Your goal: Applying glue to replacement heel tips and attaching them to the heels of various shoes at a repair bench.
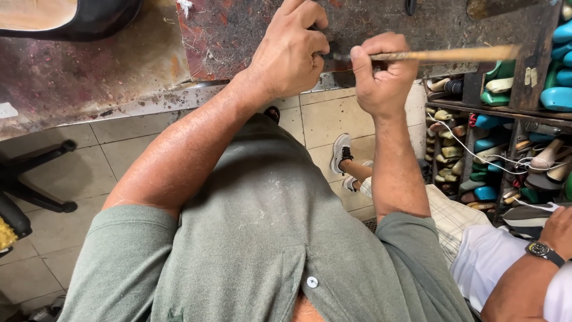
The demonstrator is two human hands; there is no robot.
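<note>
My left hand (pixel 290 55) is closed in a fist at the near edge of a stained, rust-red work board (pixel 238 30), pinching a small dark part that I cannot make out. My right hand (pixel 384 71) is shut on a thin wooden-handled tool (pixel 453 55) that runs off to the right; its dark front end meets my left fingers. Both forearms rise from my grey-green shirt at the bottom of the view.
A worn metal bench top (pixel 89 71) lies to the left, with a black shoe (pixel 71 18) at its far corner. Shelves of teal and beige shoe lasts (pixel 494 119) stand at the right. Another person sits at lower right, wristwatch (pixel 543 250) showing. An office chair base (pixel 36 191) is at the left.
</note>
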